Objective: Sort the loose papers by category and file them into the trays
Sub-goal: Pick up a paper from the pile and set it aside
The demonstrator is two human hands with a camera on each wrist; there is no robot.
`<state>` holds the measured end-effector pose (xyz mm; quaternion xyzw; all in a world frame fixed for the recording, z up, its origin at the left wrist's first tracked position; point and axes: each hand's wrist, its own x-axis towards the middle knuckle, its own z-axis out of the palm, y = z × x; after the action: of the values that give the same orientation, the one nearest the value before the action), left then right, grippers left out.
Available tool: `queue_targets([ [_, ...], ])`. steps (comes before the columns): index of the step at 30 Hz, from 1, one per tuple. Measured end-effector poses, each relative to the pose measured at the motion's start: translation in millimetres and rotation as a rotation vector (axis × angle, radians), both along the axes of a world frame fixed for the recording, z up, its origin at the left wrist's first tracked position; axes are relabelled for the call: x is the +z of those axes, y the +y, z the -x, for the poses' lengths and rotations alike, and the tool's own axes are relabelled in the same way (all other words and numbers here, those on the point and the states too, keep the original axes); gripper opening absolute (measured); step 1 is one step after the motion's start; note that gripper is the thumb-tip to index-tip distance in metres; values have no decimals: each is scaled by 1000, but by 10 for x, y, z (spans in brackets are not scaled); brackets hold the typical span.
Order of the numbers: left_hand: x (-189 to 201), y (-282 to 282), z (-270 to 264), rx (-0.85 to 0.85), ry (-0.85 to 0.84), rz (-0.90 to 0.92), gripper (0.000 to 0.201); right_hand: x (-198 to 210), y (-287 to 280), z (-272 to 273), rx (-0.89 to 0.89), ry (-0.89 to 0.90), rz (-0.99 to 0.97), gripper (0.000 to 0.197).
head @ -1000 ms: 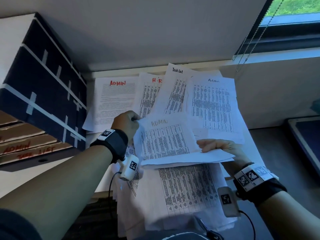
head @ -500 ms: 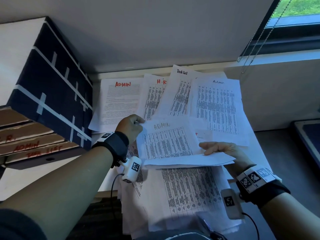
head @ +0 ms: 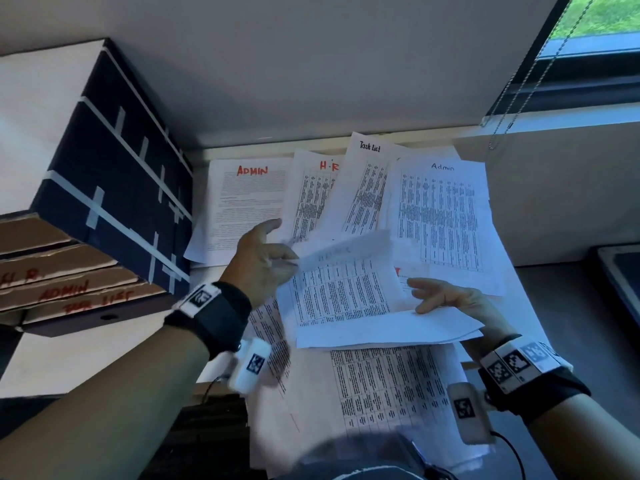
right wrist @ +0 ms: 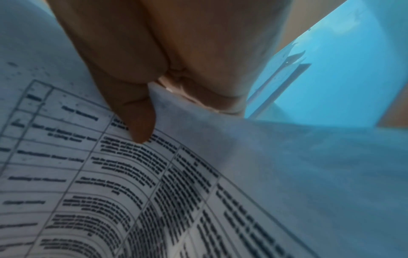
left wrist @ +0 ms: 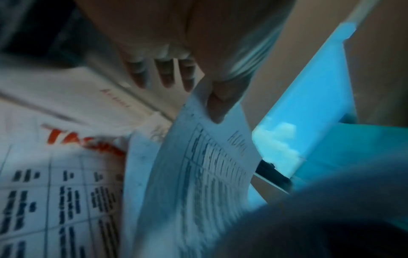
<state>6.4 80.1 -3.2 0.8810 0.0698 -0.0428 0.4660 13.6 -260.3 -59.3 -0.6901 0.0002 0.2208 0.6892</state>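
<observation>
Desk's buried in loose papers (head: pixel 440 216), both hands pinching one Admin sheet (head: pixel 343 292): left hand (head: pixel 263 261), right hand (head: pixel 450 299); next it probably goes to the trays (head: pixel 69 282) at 9 o'clock.

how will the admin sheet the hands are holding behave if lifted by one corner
Likely floppy: the sheet already curls at the top where the left hand pinches it. Probably light, since thumb and fingers alone hold it. It may slide off the sheets under it.

Daylight enters from the window (head: pixel 595 32); away from it the room is dim and bluish. Both wrist views are motion-blurred, soft up close, strongly blue-tinted, and bent at their edges.
</observation>
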Motion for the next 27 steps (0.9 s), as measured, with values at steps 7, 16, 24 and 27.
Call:
queue_targets([
  [7, 156, -87, 517, -350, -154, 160, 2, 137, 32, 10, 36, -59, 6, 26],
  [16, -35, 40, -123, -74, 278, -189, 49, 79, 66, 85, -131, 31, 43, 38],
  [24, -394, -78, -377, -126, 357, -630, 68, 86, -110, 135, -123, 61, -343, 76],
  [27, -405, -92, -272, -130, 227, -662, 61, 79, -126, 139, -136, 79, -331, 72],
])
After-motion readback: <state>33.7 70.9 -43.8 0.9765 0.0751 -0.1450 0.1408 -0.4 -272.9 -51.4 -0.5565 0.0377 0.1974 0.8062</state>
